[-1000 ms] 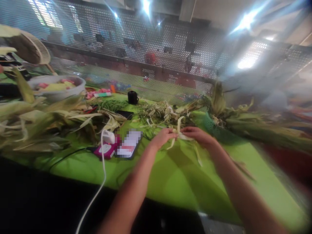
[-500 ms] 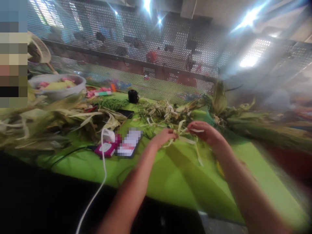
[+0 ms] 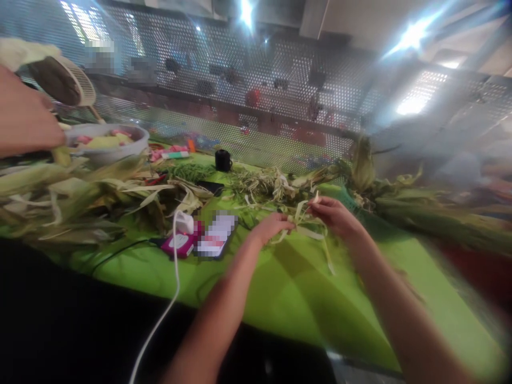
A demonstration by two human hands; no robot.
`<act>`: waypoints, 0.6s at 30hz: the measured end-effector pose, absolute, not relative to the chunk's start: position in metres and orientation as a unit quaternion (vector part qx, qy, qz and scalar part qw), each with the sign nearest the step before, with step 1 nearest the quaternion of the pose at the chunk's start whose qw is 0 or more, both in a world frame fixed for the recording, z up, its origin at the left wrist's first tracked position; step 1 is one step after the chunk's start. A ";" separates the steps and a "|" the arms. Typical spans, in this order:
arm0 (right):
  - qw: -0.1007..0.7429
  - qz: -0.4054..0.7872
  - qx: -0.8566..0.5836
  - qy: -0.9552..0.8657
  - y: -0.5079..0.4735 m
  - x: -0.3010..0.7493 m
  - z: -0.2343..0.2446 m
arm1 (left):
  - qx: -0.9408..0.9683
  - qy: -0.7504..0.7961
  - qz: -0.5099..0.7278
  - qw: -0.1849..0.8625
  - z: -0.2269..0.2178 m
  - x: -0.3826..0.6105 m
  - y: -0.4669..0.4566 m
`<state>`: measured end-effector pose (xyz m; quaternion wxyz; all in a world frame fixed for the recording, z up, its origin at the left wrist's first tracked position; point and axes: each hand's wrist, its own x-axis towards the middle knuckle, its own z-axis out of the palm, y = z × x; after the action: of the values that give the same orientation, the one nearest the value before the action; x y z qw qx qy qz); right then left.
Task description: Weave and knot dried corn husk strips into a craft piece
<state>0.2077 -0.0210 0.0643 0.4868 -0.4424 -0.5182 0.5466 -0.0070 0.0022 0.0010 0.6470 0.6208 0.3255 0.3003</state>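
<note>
My left hand (image 3: pixel 274 228) pinches a small bundle of pale corn husk strips (image 3: pixel 298 216) above the green table (image 3: pixel 276 298). Opposite it, my right hand (image 3: pixel 332 212) has thumb and fingers closed on the end of one strip at the bundle's right side. A loose strip (image 3: pixel 328 256) dangles below the bundle. Behind both hands lies a heap of dry husk scraps (image 3: pixel 272 181). Left of my left forearm are a phone (image 3: pixel 216 234) with its screen lit and a magenta box (image 3: pixel 182 242) with a white plug (image 3: pixel 184 221) in it.
Corn husks (image 3: pixel 80 194) cover the table's left side, near a grey basin (image 3: pixel 136 140). Another person's arm (image 3: pixel 28 114) reaches in there. A black cup (image 3: pixel 223 160) stands at the back, before a perforated metal screen (image 3: pixel 264 122). Leafy stalks (image 3: pixel 432 208) lie right. A white cable (image 3: pixel 160 320) crosses the front edge.
My right hand has shifted slightly and now grips the strip with its end pointing up. Another person's arm has come in at the far left. The view has moved a little.
</note>
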 end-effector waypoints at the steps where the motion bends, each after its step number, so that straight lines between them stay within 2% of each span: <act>1: 0.487 0.544 -0.447 -0.517 -0.020 0.207 0.065 | 0.622 0.325 0.300 0.646 0.001 -0.007 0.002; 9: 0.470 0.486 -0.481 -0.559 -0.026 0.202 0.072 | 0.632 0.329 0.307 0.631 0.002 -0.008 0.001; 18: 0.458 0.516 -0.452 -0.565 -0.029 0.203 0.072 | 0.631 0.320 0.310 0.636 0.001 -0.007 0.002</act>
<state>0.2026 -0.0291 0.0725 0.4584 -0.4518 -0.5653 0.5159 -0.0075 0.0018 0.0012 0.6355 0.6307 0.3200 0.3097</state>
